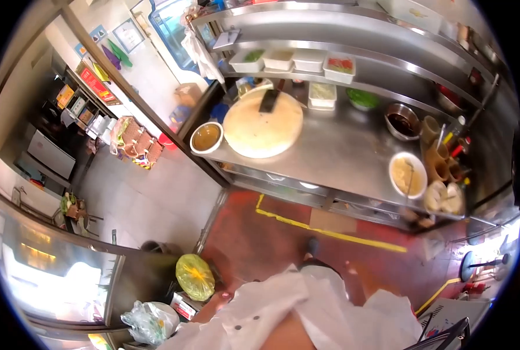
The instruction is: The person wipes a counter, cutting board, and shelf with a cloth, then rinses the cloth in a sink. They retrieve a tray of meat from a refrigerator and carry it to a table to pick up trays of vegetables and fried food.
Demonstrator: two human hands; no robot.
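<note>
At the lower left, my left hand (pixel 219 300) shows beside the white coat (pixel 260 309), close to a yellow-green plastic bag (pixel 195 276); its fingers are too small and blurred to read. My right hand (pixel 353 277) is a blurred patch of skin above the coat's right part, over the red floor (pixel 242 224), and what it holds, if anything, cannot be made out. Both hands are away from the steel counter (pixel 330 157). On the counter, a dark cleaver blade (pixel 269 101) lies on a round cutting board (pixel 263 125).
A bowl of brownish liquid (pixel 206 138) stands left of the board. Farther right are a bowl of dark sauce (pixel 403 121), a white bowl with a utensil (pixel 407 175) and brown cups (pixel 438 169). Food tubs (pixel 339 67) line the shelf. A fan (pixel 469 265) stands at right.
</note>
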